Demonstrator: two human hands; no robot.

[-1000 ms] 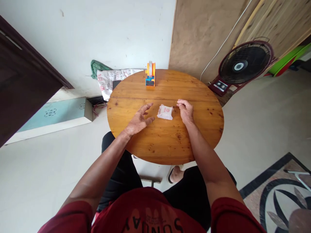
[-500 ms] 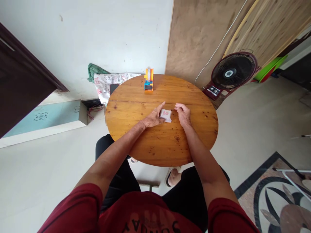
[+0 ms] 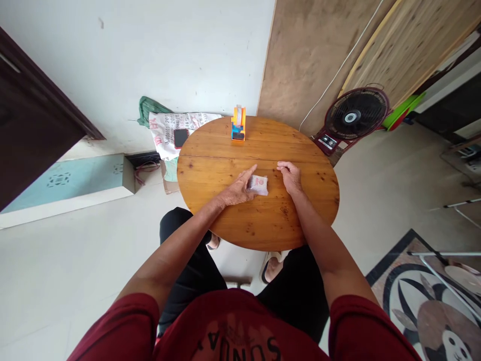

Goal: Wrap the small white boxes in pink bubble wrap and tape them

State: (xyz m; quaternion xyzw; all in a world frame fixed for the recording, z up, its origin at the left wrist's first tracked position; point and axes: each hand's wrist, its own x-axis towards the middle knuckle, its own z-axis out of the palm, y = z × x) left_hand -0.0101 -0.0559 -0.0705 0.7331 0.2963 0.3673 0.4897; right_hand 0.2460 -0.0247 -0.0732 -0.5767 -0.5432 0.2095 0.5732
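A small whitish packet (image 3: 259,185) with red print and a clear, shiny wrapping lies flat on the round wooden table (image 3: 233,225). My left hand (image 3: 240,187) rests at the packet's left edge. Its thumb is near the lower corner and its index finger is stretched out forward, with the packet's edge between them. To the right of the packet, apart from it, my right hand (image 3: 290,176) has its fingers curled and pressed together. Whether anything small is between those fingertips cannot be made out.
An orange and blue tape dispenser (image 3: 238,123) stands at the table's far edge. A dark phone-like object (image 3: 181,138) lies on a printed white sack (image 3: 161,131) behind the table's left side. A dark red fan (image 3: 355,114) stands beyond the right edge.
The whole view has shifted slightly. The packet looks turned a little and sits flatter beside my left hand. Both hands keep nearly the same pose.
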